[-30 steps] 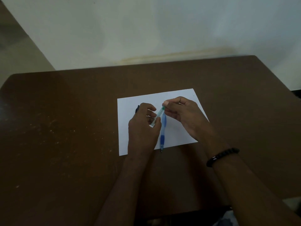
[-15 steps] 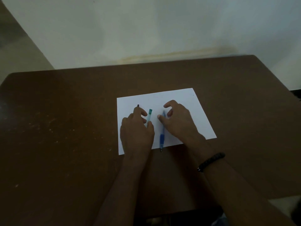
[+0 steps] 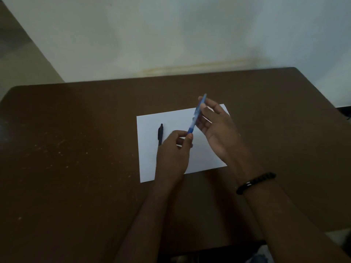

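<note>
Blue pen [image 3: 196, 114] is off the surface, held in the air over the white paper [image 3: 171, 118], tilted: lower end toward the person and to the left, upper end away and to the right, tip of the upper end poking past the far edge of the sheet. Left hand [image 3: 173, 154] pinches the darker lower end between thumb and forefinger, other fingers curled under; the wrist sits over the near edge of the paper. Right hand [image 3: 218, 133] has the upper barrel, thumb pressed against it from the near side and forefinger behind it, remaining fingers loosely extended. That part is motion-blurred, so how the far fingers meet the barrel is hard to read. So both hands are clamped on the same pen, one at each end, with the lighter mid-section bare between them. Black pen [image 3: 160, 134] lies flat on the left part of the sheet, roughly lengthwise away from the person, its near end hidden behind the left hand; can't tell if they touch. The paper lies flat on a brown table [image 3: 76, 149], slightly skewed. Black beaded bracelet [image 3: 255, 183] on the right wrist. Pale wall [image 3: 171, 35] behind the table.
</note>
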